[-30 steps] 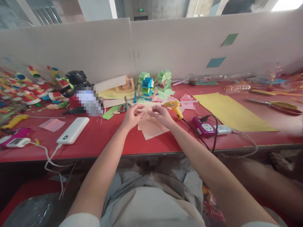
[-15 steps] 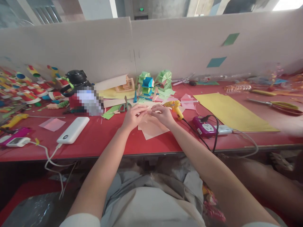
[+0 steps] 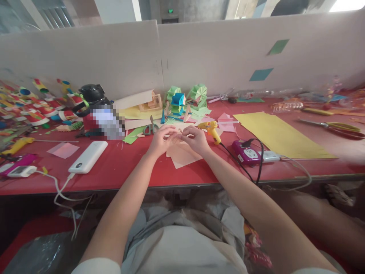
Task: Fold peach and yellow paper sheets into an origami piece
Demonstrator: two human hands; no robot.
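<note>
Fingertips of my left hand [image 3: 163,139] and my right hand [image 3: 195,137] meet over the middle of the red table. Both are closed in a pinch; whatever is between the fingers is too small or too hidden to name. Below them lie pale peach sheets of paper [image 3: 184,156]. Just right of my right hand rests a yellow hot glue gun [image 3: 211,131] with a black cord. Scissors with grey-green handles [image 3: 150,129] lie left of my left hand, by a green paper piece [image 3: 133,136]. Behind my hands stand a blue folded-paper piece [image 3: 178,99] and green folded-paper shapes [image 3: 197,94].
A purple power strip [image 3: 246,153] and large yellow sheet [image 3: 281,135] lie to the right, with scissors [image 3: 339,127] beyond. On the left are a white power bank [image 3: 88,156], a black-lidded bottle [image 3: 92,93] and several colourful paper crafts [image 3: 35,116]. A white partition [image 3: 114,57] stands behind.
My hands stay together over the peach paper; the fingers of my right hand have shifted slightly. Everything else on the table looks the same.
</note>
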